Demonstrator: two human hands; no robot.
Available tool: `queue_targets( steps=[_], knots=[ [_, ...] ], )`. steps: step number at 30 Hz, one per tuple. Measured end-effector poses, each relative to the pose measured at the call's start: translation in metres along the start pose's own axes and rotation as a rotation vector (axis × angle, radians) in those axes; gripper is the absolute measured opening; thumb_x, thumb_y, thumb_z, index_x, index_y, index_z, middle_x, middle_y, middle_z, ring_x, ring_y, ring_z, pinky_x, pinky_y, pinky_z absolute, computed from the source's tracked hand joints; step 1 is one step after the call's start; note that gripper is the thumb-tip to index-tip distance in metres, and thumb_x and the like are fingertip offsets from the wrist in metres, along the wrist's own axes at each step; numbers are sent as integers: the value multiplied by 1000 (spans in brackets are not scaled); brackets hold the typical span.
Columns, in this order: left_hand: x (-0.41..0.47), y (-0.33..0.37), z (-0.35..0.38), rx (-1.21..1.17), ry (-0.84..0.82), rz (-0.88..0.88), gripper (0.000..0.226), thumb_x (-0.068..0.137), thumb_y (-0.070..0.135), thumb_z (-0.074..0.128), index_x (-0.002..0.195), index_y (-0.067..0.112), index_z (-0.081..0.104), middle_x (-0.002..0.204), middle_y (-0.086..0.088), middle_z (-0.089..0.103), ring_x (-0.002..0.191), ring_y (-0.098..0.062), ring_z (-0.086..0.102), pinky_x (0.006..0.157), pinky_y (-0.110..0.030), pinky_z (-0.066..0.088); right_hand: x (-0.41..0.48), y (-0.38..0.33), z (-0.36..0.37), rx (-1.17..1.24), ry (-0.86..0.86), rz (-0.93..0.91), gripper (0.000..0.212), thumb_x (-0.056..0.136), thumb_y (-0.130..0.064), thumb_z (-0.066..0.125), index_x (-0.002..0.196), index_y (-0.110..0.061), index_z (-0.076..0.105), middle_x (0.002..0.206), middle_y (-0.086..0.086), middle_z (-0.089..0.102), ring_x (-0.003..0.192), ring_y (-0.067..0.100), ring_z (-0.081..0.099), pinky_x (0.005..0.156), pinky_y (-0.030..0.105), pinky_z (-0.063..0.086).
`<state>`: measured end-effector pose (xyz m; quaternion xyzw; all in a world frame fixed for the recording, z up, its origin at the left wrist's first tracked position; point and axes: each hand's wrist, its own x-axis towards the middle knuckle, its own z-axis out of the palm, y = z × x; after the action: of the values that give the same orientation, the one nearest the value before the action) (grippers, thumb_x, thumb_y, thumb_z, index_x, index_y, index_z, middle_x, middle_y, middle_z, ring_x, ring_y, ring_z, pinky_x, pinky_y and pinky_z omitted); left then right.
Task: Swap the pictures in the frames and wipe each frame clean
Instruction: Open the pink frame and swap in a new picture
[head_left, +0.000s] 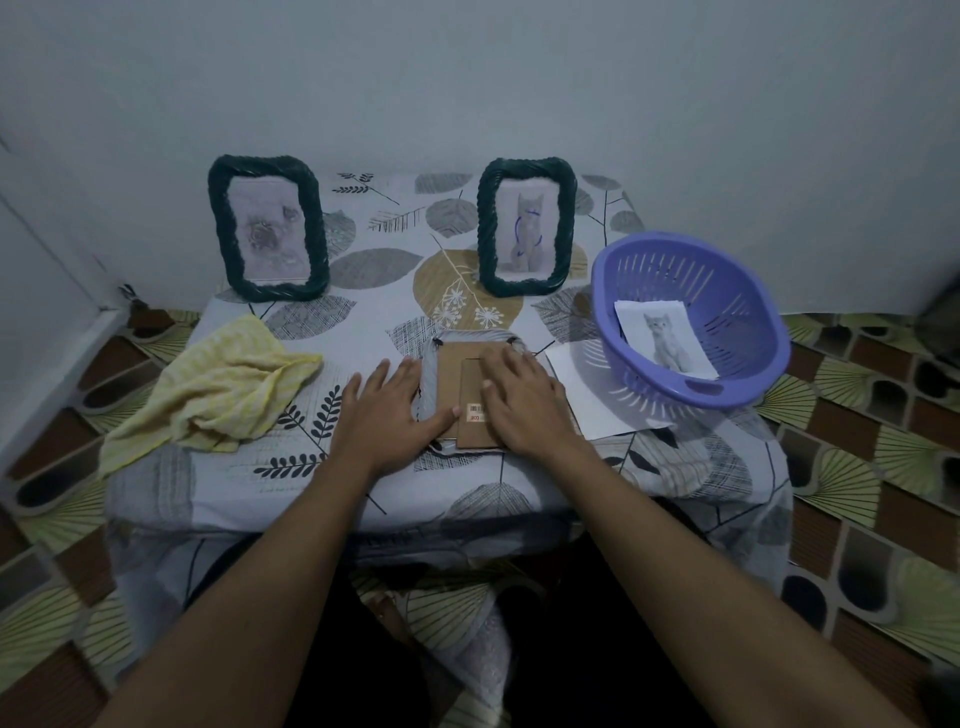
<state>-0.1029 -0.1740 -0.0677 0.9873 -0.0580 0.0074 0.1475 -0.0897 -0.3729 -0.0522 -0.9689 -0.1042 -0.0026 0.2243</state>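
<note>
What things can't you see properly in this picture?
Head view only:
- Face-down frame: its front lies against the table, so any picture inside is hidden; both hands cover part of its cardboard back.
- Barcode sticker: print too small to read.
- White paper: partly hidden under the purple basket.
</note>
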Motion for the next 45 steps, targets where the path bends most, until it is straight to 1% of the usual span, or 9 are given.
queue_targets(
  steps=[4,10,15,18,22,26,30,40,45],
  knots=[
    [-1,1,-2,-38,15,-14,102,77,88,24,156,24,21,163,4,21,151,-20,14,121,-49,7,-3,1,6,-96,-37,20,53,105,-45,25,157,-35,21,167,1,11,153,21,-1,120,45,6],
    [1,0,-6,-240,49,-90,103,77,78,57,156,21,23,158,-4,34,147,-23,26,120,-49,15,-5,-3,5,-124,-19,21,52,104,-46,27,155,-36,26,166,2,15,153,21,3,119,44,9],
    [-9,-12,-12,-367,26,65,75,74,72,59,141,40,49,154,6,40,143,-20,30,115,-55,26,-6,-4,5,-117,-25,26,53,103,-46,27,155,-35,26,166,3,14,153,23,3,119,44,9],
    [-14,-17,-17,-386,-67,153,59,65,73,64,117,44,67,144,10,51,130,-7,41,112,-37,33,-6,-4,5,-123,-25,28,53,103,-46,27,155,-36,25,166,3,13,153,22,3,120,44,9],
    [-15,-14,-25,-449,-106,187,33,70,45,86,96,52,67,135,11,59,119,-1,51,104,-21,35,-6,-3,6,-127,-25,31,53,103,-46,27,155,-35,25,166,3,14,153,22,3,120,44,9],
    [-11,-10,-31,-366,-160,170,28,62,68,75,86,60,63,129,20,60,115,2,54,106,-35,41,-5,-3,6,-125,-29,32,53,103,-45,27,155,-35,25,166,2,13,153,22,2,120,44,8],
    [-10,-7,-31,-240,-154,175,29,57,81,54,79,62,57,130,19,60,121,-10,52,104,-50,37,-4,-3,8,-127,-28,32,54,103,-46,27,156,-35,24,166,2,12,153,21,2,120,45,8],
    [-23,4,-17,-231,-15,71,20,74,66,48,78,51,61,125,25,57,123,-8,42,87,-37,15,-5,-3,7,-120,-33,32,54,103,-46,26,156,-34,23,167,2,11,153,21,0,120,45,8],
    [-24,6,-13,-300,-2,30,21,73,66,47,69,49,59,123,24,58,124,-12,42,99,-45,23,-6,-3,7,-117,-34,35,54,103,-46,26,156,-34,23,167,1,11,153,21,1,120,44,7]
  ],
)
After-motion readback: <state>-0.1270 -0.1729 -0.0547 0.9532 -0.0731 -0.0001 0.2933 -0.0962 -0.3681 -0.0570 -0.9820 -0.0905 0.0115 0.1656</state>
